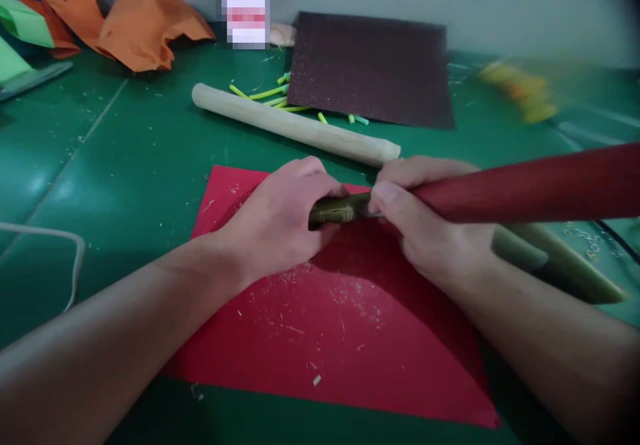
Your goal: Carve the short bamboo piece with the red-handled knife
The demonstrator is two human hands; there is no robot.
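Observation:
My left hand (280, 221) is closed around the near end of a dark green-brown stick (336, 213), probably bamboo, held just above a red paper sheet (350, 338). My right hand (425, 225) grips the same stick farther right, thumb pressed on top where red paper (525, 188) is wrapped around it like a long tube reaching to the right edge. Both hands almost touch each other. Fine shavings and scraps lie scattered on the red sheet below the hands.
A pale wooden dowel (295, 125) lies diagonally behind the hands on the green table (125, 185). Behind it are a dark maroon sheet (373, 68), green strips (270, 95), and orange crumpled paper (145, 28). Two olive sticks (560, 265) lie at right; a white cord (75, 258) at left.

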